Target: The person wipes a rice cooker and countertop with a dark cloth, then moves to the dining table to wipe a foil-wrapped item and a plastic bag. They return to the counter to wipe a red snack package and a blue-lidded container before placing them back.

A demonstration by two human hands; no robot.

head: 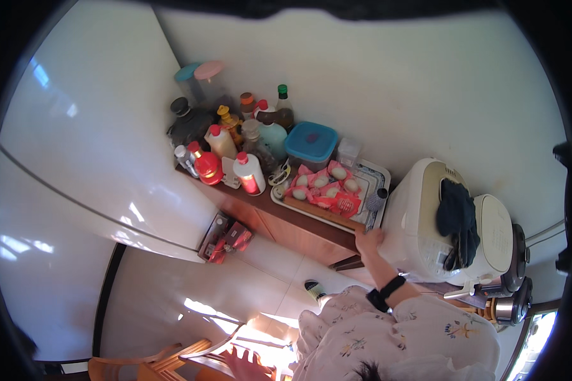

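My right hand (pixel 369 239), with a black band on its wrist, is at the front right corner of a white patterned tray (pixel 381 177). Its fingers meet the near end of a flat wooden stick (pixel 324 213) lying along the tray's front edge; whether they grip it is hidden. On the tray, white eggs (pixel 321 181) rest among pink wrappers (pixel 306 170) beside a red packet (pixel 347 205). A small dark-capped grey bottle (pixel 376 200) lies at the tray's right side. Low in the picture, my left hand (pixel 249 365) is spread and holds nothing.
Left of the tray, bottles (pixel 250 174) crowd the wooden cabinet (pixel 286 228), with a blue-lidded container (pixel 311 142) behind. A white appliance (pixel 403 228) bearing a dark cloth (pixel 457 219) stands right. Boxes (pixel 226 238) sit on the floor; a wooden chair (pixel 171 359) is near my left hand.
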